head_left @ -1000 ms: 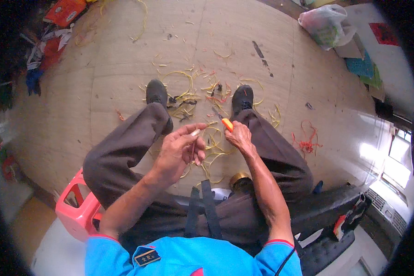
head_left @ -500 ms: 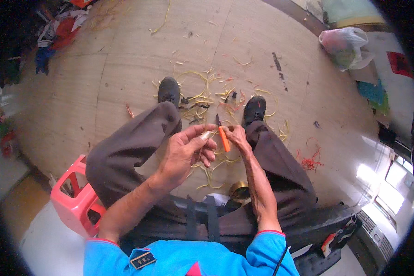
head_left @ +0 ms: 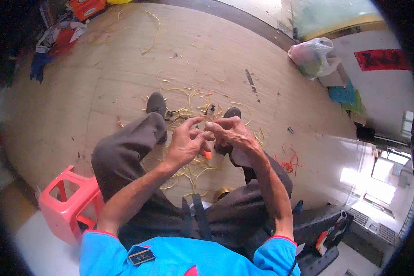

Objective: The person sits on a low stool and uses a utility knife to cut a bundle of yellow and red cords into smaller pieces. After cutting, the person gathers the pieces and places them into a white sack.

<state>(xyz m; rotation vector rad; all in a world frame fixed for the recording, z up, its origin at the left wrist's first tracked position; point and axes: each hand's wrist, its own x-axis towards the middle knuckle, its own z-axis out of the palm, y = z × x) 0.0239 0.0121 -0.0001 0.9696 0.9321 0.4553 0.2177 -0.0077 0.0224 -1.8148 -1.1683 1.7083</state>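
My left hand (head_left: 187, 143), fingers bent, and my right hand (head_left: 230, 133), fingers closed in a pinch, meet at their fingertips in front of me. What they pinch is too small and hidden to name. The orange handle (head_left: 208, 155) of a cutting tool sticks out below my left hand's curled fingers; I cannot tell which hand holds it. Beneath and beyond them, cut yellow strands (head_left: 193, 177), red bits and dark scraps lie scattered on the floor between my two dark shoes (head_left: 156, 103).
A pink plastic stool (head_left: 64, 207) is at my left. A white plastic bag (head_left: 310, 57) is at the back right by the wall, red tangled strands (head_left: 290, 163) lie to my right, and piled cloths (head_left: 55, 41) sit at the back left. A brass-coloured container (head_left: 221, 192) is between my legs.
My right hand has moved up and left to meet my left fingertips. The orange tool, earlier in plain view in my right hand, is now mostly hidden. The view has shifted slightly.
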